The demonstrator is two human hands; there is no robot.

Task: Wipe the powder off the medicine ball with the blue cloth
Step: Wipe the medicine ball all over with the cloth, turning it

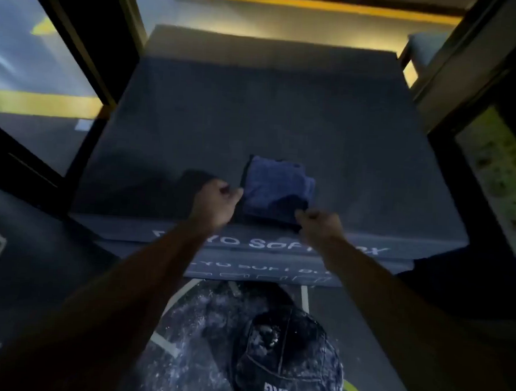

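Both hands, left (217,203) and right (320,224), pinch the cloth's (276,190) near corners, close to the box (373,172) edge. Open room lies beyond the fingers; the powdered ball (288,363) sits below.

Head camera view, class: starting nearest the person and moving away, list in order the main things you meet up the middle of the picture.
Medicine ball on the powdered floor → lettered front edge of the soft box → left hand and right hand → blue cloth → bare box top → yellow floor stripe.

Seen from a single head-worn wide-angle camera, facing forward and steeply down, close over outstretched arms, padded box (273,129) and floor (49,273).
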